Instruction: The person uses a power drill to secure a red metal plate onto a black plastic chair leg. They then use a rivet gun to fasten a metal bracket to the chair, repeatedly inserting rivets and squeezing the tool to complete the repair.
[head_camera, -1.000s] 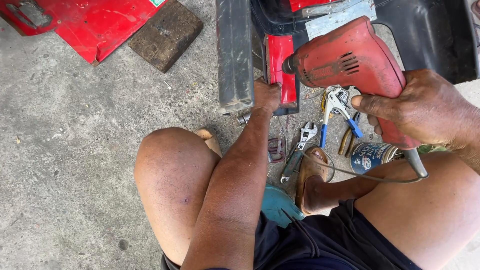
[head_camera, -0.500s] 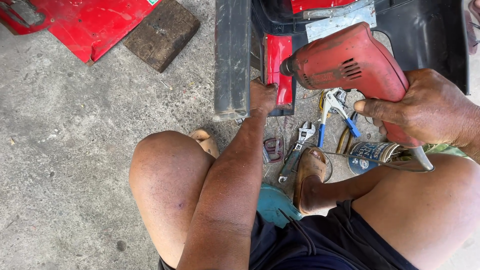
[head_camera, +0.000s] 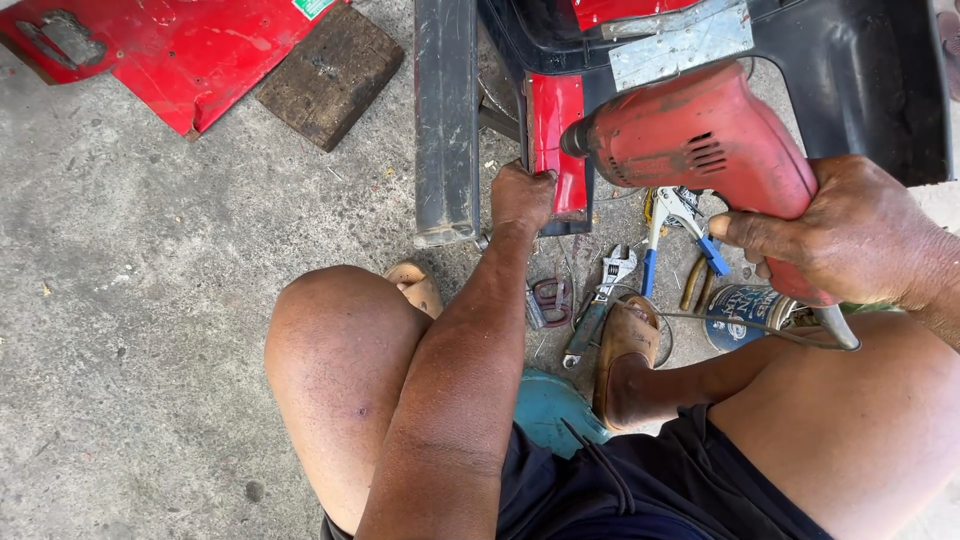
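Red drill (head_camera: 700, 135) gripped by right hand (head_camera: 850, 235), left hand (head_camera: 522, 195) fingers apparently closed on red panel (head_camera: 556, 140)

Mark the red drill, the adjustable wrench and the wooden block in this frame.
red drill (head_camera: 700, 150), head view, on the side of its body by the vents.
adjustable wrench (head_camera: 598, 305), head view, mid-handle.
wooden block (head_camera: 330, 75), head view, middle of its top face.

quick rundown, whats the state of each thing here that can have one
red electric drill: gripped in right hand, nose aimed at the red strip
red strip: upright, held at its lower end by left hand
adjustable wrench: lying on the concrete, untouched
blue-handled pliers: lying on the ground, handles spread
tin can: lying on its side
wooden block: lying flat
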